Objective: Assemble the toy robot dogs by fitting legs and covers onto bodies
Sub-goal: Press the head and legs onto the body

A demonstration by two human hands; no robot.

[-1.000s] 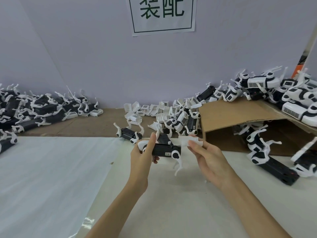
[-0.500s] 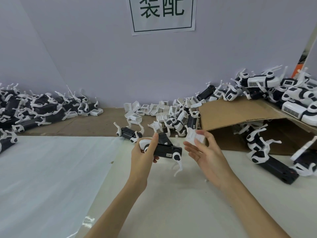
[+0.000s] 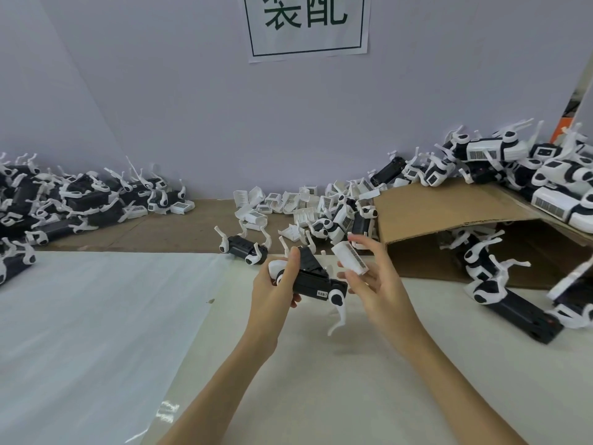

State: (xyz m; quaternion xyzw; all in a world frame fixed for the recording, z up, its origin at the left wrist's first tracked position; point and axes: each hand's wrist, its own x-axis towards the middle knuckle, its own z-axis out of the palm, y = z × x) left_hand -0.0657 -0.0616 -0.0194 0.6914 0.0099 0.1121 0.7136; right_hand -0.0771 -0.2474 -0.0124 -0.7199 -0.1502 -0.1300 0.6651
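Note:
My left hand [image 3: 272,290] grips a black robot dog body [image 3: 313,277] with white legs, held above the white table; one white leg [image 3: 338,313] hangs down from its right end. My right hand [image 3: 375,281] holds a white cover [image 3: 349,257] with a barcode label between thumb and fingers, just right of the body and a little above it. The cover and the body are apart. Another black body with legs [image 3: 245,247] lies on the table behind my left hand.
Loose white covers [image 3: 288,203] are piled at the back centre. Black bodies with legs are heaped at the far left [image 3: 73,200]. A cardboard flap [image 3: 449,210] stands at the right, with finished dogs [image 3: 552,175] on it and more bodies [image 3: 500,284] under it.
My right hand has lifted the white cover and turned it more upright, closer to the body. My left hand has held the body almost still.

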